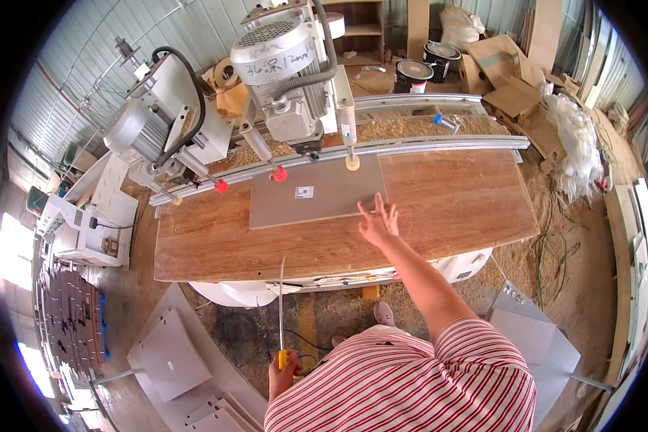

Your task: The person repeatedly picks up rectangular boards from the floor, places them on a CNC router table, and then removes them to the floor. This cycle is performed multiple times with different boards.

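A grey-brown flat panel [317,194] with a small white label lies on the wood-grained worktable [453,191], its far edge under the drilling machine. At the panel's right end is my right hand [379,219], fingers spread, with the fingertips over or against the near right corner; firm contact cannot be made out. Low by my left side, my left hand [285,371] is closed round the yellow grip of an air blow gun [281,317]. Its long thin metal tube points up, and the slightly bent tip overlaps the table's near edge in view.
Two drill motors [277,54] stand over the table's far side, with red- and yellow-tipped rods reaching down. Grey panels lie on a stand [169,353] at lower left and another [533,338] at lower right. Paint buckets [414,72], cardboard [515,79] and sawdust are beyond.
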Available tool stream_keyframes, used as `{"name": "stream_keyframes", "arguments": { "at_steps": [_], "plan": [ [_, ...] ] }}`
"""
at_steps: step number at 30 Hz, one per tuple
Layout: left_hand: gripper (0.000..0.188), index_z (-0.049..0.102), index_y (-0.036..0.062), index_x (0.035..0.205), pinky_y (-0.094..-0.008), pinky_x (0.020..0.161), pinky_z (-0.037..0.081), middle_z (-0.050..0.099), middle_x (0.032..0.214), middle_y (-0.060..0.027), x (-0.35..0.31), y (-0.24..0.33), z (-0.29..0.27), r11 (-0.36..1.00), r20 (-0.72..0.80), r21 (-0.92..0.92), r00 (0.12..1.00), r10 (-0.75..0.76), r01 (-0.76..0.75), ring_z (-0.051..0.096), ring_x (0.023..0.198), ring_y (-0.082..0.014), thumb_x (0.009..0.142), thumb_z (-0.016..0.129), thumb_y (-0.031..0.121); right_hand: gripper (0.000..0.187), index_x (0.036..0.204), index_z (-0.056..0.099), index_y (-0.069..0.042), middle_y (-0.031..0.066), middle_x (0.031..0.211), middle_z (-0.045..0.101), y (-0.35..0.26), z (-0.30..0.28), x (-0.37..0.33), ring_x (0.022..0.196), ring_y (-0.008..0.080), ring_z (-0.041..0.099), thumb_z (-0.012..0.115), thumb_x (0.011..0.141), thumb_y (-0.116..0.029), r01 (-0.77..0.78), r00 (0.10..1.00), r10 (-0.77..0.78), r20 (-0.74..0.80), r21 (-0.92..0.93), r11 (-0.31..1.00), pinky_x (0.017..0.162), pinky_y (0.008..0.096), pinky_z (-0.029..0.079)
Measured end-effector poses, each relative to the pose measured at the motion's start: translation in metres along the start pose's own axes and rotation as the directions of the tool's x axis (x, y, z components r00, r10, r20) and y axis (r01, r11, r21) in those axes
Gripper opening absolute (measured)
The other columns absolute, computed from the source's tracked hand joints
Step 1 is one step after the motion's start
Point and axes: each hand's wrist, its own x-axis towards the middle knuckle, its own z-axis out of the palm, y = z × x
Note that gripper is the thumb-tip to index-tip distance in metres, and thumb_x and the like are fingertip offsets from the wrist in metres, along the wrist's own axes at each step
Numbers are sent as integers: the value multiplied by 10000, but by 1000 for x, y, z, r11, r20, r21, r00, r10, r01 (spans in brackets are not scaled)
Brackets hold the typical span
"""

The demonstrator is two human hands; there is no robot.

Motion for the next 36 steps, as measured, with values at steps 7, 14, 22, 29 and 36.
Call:
{"name": "stream_keyframes", "arguments": {
  "at_steps": [7,14,22,29,36],
  "plan": [
    [254,604,32,1027,-249,575,440,591,719,-22,-15,2,-12,999,10,-54,1000,3,-3,533,617,-95,957,656,269,703,1532,311,-343,238,1622,42,-71,30,11,1339,533,289,596,891,-381,12,1000,-12,25,-8,1000,1087,557,320],
    [275,607,32,1006,-247,578,443,588,691,-20,-7,-22,-47,998,-6,-55,1000,5,-5,530,607,-87,938,676,289,773,1548,272,-332,206,1634,32,-94,26,16,1360,545,249,590,883,-566,-37,997,39,62,-31,999,1093,565,320],
    [295,627,34,1021,-225,577,451,596,695,-2,-2,-37,-88,997,68,-46,995,72,-69,553,611,-83,958,657,321,779,1565,244,-285,148,1653,17,-143,-8,-3,1454,507,125,528,912,-601,-89,981,97,169,-59,994,1169,576,218],
    [260,612,40,1022,-236,555,433,591,694,5,-6,-68,-122,990,74,-83,990,120,-114,535,590,-76,964,655,290,813,1568,152,-53,104,1655,95,-184,57,1,1529,268,73,451,979,-527,364,929,-347,124,-155,918,1227,512,56],
    [248,605,38,1015,-224,605,450,615,726,-11,22,-101,-144,828,311,-509,947,-77,234,554,630,-76,961,654,274,989,1543,140,46,222,1630,93,-203,53,-2,1516,348,90,505,918,-628,253,960,-228,160,-155,955,1231,472,75]
  ]
}}
